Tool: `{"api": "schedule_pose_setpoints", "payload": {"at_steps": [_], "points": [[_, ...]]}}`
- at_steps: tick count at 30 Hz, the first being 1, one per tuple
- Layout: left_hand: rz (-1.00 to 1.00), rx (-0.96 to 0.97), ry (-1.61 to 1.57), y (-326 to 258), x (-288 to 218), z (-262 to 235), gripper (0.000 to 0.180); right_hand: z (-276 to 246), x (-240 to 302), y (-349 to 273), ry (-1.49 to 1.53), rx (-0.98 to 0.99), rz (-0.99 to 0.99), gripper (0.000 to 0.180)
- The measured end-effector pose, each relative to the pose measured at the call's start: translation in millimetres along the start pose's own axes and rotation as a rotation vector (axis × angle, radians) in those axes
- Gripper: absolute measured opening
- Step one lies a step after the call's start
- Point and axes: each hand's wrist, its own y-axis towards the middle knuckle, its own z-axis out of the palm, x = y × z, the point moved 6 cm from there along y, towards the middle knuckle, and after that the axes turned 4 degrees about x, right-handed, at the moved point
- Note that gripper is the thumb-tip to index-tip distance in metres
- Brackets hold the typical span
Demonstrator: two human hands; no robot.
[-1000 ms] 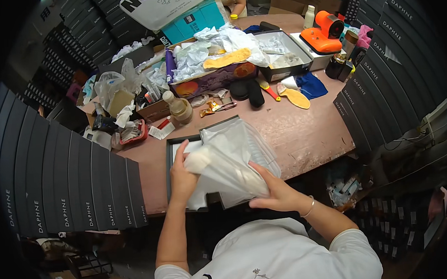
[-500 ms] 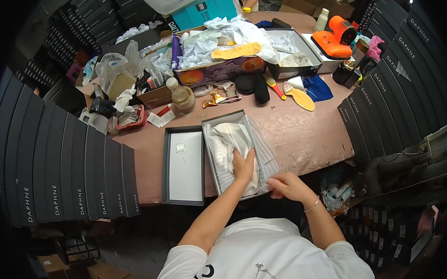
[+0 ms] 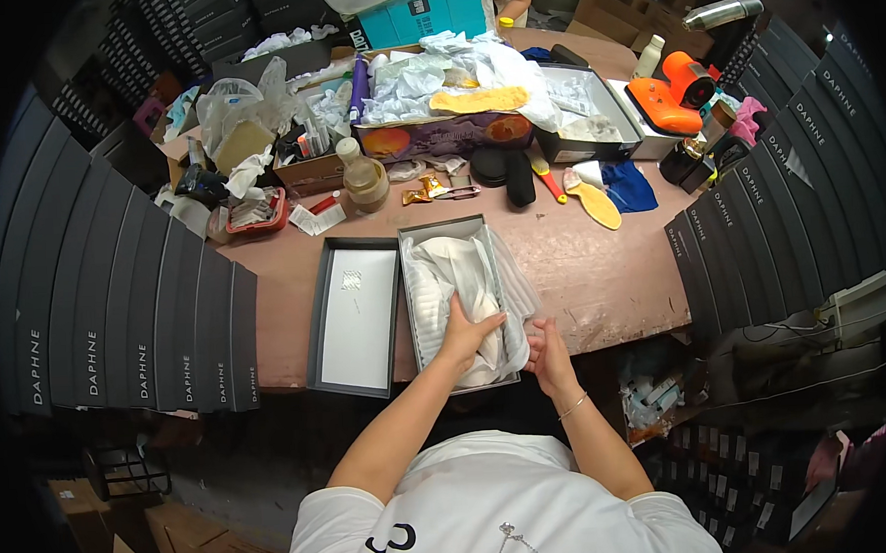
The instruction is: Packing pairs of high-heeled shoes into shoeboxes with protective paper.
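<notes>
A shoe box [image 3: 411,308] stands upright and uncovered in front of me, holding a pale, cream-coloured item [image 3: 452,256], apparently a shoe, in white and translucent wrapping. On that item rests my left hand [image 3: 465,333], its thumb stretched toward the right and its other fingers reaching forward, partly hidden. My right hand [image 3: 552,359] is at the box's near right edge, palm turned inward, fingers apart and slightly bent against the wrapping's edge. Translucent ribbed wrapping [image 3: 518,278] hangs over the box's right side. Left of the box lies its dark lid [image 3: 356,315], white inside up.
Stacked dark shoe boxes rise at left [image 3: 117,281] and right [image 3: 746,204]. Behind are a glue bottle [image 3: 365,181], a red-handled brush [image 3: 550,181], yellow insoles [image 3: 594,206], a blue cloth [image 3: 630,186], a paper-filled carton [image 3: 447,135] and an orange device [image 3: 665,107].
My left hand has drawn slightly back and left, its thumb now spread across the item. My right hand has turned from a bent-over pose to palm inward, fingers up, beside the wrapping.
</notes>
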Motion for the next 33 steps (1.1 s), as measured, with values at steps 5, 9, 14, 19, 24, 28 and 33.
{"api": "schedule_pose_setpoints", "payload": {"at_steps": [5,9,14,19,24,28,33], "points": [[-0.018,0.137,-0.341,-9.0,-15.9,1.7,0.073,-6.5,-15.9,24.5,-0.076,0.010,-0.217,0.019],[-0.066,0.028,-0.273,-5.5,-12.3,0.9,0.063,9.9,40.2,-25.6,-0.431,-0.082,-0.759,0.014],[-0.099,-0.015,-0.012,11.7,-3.2,7.3,0.058,73.6,93.2,-90.4,-1.121,0.155,-1.297,0.015],[0.394,-0.127,0.278,-71.5,-72.3,-44.3,0.047,-37.5,84.7,0.3,-0.499,-0.124,-0.543,0.038],[0.802,-0.330,0.576,-152.2,-154.5,-69.1,0.040,113.4,77.4,23.9,-1.078,0.390,-0.888,0.059],[1.015,-0.159,0.957,-176.3,-200.6,-24.0,0.044,185.9,18.7,40.0,-1.554,0.584,-0.930,0.060],[0.380,-0.266,1.108,-118.5,-95.1,-127.5,0.060,173.8,-17.5,72.8,-1.800,0.609,-0.770,0.084]]}}
